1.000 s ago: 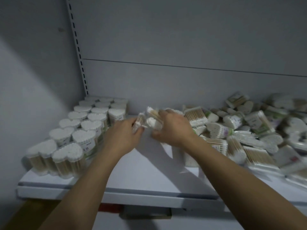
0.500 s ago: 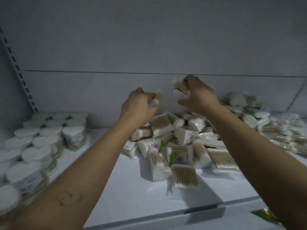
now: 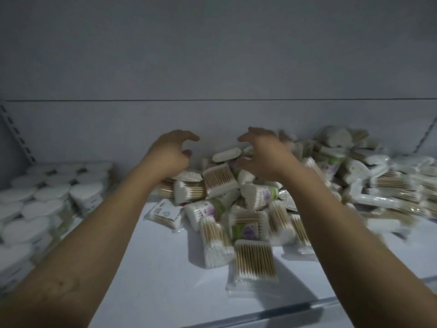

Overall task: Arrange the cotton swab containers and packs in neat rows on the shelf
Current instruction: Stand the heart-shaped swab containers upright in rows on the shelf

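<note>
While left hand gapes empty, right hand matches.

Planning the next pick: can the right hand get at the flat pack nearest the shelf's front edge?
Probably yes: the right hand is empty and open, and the pack lies uncovered at the near side of the pile, with nothing between them.

Printed labels on cotton swab packs, blurred, no text legible
</note>
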A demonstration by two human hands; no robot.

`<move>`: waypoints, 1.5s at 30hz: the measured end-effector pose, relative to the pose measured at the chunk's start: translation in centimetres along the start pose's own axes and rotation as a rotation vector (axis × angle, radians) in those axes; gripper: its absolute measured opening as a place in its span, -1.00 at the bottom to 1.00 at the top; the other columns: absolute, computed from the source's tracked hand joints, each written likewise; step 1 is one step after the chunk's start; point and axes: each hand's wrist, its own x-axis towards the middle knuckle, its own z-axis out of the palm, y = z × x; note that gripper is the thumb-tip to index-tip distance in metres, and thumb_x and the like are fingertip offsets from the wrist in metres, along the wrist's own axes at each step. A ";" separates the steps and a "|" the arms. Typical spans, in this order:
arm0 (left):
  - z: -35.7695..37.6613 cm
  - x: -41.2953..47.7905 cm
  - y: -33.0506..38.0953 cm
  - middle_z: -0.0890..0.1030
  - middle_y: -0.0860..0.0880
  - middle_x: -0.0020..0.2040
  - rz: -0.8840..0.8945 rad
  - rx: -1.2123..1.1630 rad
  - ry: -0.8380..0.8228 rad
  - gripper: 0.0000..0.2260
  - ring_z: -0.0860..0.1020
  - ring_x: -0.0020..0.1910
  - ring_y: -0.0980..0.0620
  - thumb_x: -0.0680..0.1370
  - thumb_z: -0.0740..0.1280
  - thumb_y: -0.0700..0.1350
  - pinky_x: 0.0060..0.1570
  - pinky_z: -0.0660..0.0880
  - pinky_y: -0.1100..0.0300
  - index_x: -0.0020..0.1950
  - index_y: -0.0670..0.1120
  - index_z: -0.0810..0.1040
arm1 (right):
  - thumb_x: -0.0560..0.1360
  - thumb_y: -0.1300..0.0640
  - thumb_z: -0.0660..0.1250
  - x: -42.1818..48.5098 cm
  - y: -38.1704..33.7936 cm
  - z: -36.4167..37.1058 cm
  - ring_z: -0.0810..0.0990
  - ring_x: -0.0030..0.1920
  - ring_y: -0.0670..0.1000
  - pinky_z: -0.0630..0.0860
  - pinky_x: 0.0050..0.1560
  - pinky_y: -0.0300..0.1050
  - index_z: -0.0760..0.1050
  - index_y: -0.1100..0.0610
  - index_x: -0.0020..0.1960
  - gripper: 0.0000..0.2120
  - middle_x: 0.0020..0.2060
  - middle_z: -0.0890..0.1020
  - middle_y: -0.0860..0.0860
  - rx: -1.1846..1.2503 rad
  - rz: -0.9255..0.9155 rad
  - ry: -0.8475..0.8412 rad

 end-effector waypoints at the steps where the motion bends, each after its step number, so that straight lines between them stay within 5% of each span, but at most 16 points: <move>1: -0.6 -1.0 -1.0 0.45 -0.05 0.39 -0.037 0.021 0.024 -0.62 0.41 0.35 -0.07 0.56 0.29 -0.24 0.31 0.32 0.15 0.36 0.04 0.48 | 0.47 -0.11 0.35 -0.5 -1.7 -0.1 0.19 0.48 0.10 0.05 0.47 0.20 0.32 -0.03 0.43 -0.43 0.49 0.25 0.04 0.024 -0.045 -0.006; 5: -1.0 -4.7 -4.3 0.45 -0.13 0.40 -0.137 0.024 0.052 -0.49 0.42 0.34 -0.14 0.48 0.25 -0.35 0.32 0.39 0.04 0.41 -0.03 0.44 | 0.49 -0.10 0.32 -2.6 -8.3 1.0 0.39 0.34 0.13 0.30 0.33 0.02 0.36 -0.05 0.39 -0.50 0.36 0.42 0.04 0.036 -0.224 -0.101; 10: 2.6 -7.3 -6.7 0.38 -0.20 0.43 -0.306 -0.166 0.033 -0.35 0.41 0.37 -0.17 0.48 0.36 -0.26 0.35 0.35 0.04 0.54 -0.06 0.23 | 0.51 -0.02 0.27 -3.6 -13.3 4.9 0.52 0.19 0.14 0.44 0.07 -0.08 0.51 0.02 0.19 -0.72 0.16 0.55 0.07 0.042 -0.312 -0.207; 14: 5.0 -8.0 -8.1 0.41 -0.17 0.42 -0.343 -0.374 -0.009 -0.35 0.43 0.36 -0.13 0.54 0.37 -0.21 0.36 0.35 0.07 0.56 -0.01 0.16 | 0.46 -0.03 0.23 -2.4 -13.7 7.0 0.54 0.19 0.14 0.49 0.15 -0.04 0.52 0.01 0.21 -0.65 0.16 0.58 0.07 0.006 -0.271 -0.285; 18: 5.9 -7.9 -9.3 0.53 -0.04 0.24 -0.347 -0.459 0.105 -0.46 0.53 0.21 -0.03 0.51 0.42 -0.19 0.22 0.48 0.08 0.44 0.02 0.34 | 0.47 0.04 0.24 -0.9 -13.2 6.7 0.51 0.22 0.14 0.44 0.18 -0.08 0.53 0.05 0.24 -0.64 0.21 0.55 0.10 -0.011 -0.262 -0.297; 22: 5.9 -7.6 -9.1 0.58 -0.07 0.13 -0.427 -0.671 0.149 -0.71 0.60 -0.03 -0.05 0.47 0.48 -0.11 -0.02 0.60 -0.08 0.07 0.08 0.43 | 0.50 0.08 0.26 0.0 -13.0 6.3 0.53 0.16 0.18 0.46 0.10 -0.07 0.55 0.07 0.21 -0.70 0.16 0.54 0.14 0.115 -0.227 -0.261; 25: 5.9 -7.5 -8.5 0.59 -0.08 0.07 -0.447 -0.794 0.221 -0.65 0.60 -0.05 -0.01 0.42 0.52 -0.16 -0.09 0.61 0.00 0.02 0.07 0.40 | 0.47 0.13 0.27 0.2 -12.5 6.2 0.52 0.14 0.22 0.47 0.08 -0.05 0.57 0.12 0.13 -0.74 0.13 0.52 0.16 0.125 -0.202 -0.226; 30: 4.8 -7.8 -6.8 0.52 0.07 0.07 -0.329 -0.848 0.376 -0.48 0.59 -0.02 0.07 0.39 0.55 -0.20 -0.03 0.58 0.14 0.21 0.06 0.37 | 0.48 0.05 0.32 0.0 -11.7 5.7 0.48 0.25 0.15 0.42 0.26 -0.04 0.49 0.01 0.31 -0.61 0.29 0.42 0.11 0.153 -0.144 -0.228; 34: 3.3 -8.8 -5.9 0.51 0.11 0.08 -0.292 -0.821 0.509 -0.52 0.52 0.00 0.23 0.40 0.55 -0.10 -0.02 0.51 0.27 0.22 0.04 0.42 | 0.44 -0.01 0.40 -0.6 -11.7 5.3 0.46 0.28 0.16 0.41 0.25 -0.03 0.21 0.03 0.49 -0.31 0.37 0.36 0.13 0.182 -0.152 -0.206; 37: 2.0 -9.5 -4.6 0.52 0.10 0.00 -0.343 -0.872 0.563 -0.51 0.51 -0.07 0.28 0.37 0.56 0.01 -0.11 0.46 0.39 0.21 0.04 0.45 | 0.39 -0.04 0.47 -1.1 -12.7 5.2 0.51 0.23 0.12 0.45 0.21 -0.01 0.13 0.03 0.53 -0.17 0.37 0.41 0.08 0.282 -0.204 -0.171; 41: 0.5 -10.7 -2.9 0.56 0.04 -0.04 -0.304 -1.104 0.592 -0.64 0.57 -0.11 0.22 0.42 0.42 0.07 -0.10 0.49 0.40 0.16 0.02 0.51 | 0.45 -0.02 0.42 -1.5 -13.8 5.1 0.61 0.06 0.01 0.50 0.04 -0.16 0.31 0.04 0.43 -0.39 0.14 0.61 0.01 0.402 -0.226 -0.017; 45: 0.1 -13.5 -3.7 0.59 0.05 0.09 -0.271 -1.121 0.551 -0.75 0.58 0.04 0.14 0.57 0.34 -0.07 0.00 0.52 0.33 0.24 0.08 0.49 | 0.49 0.18 0.41 -2.7 -14.1 5.0 0.61 -0.19 -0.10 0.55 -0.14 -0.22 0.31 -0.03 0.43 -0.44 -0.08 0.67 0.04 0.883 -0.110 -0.083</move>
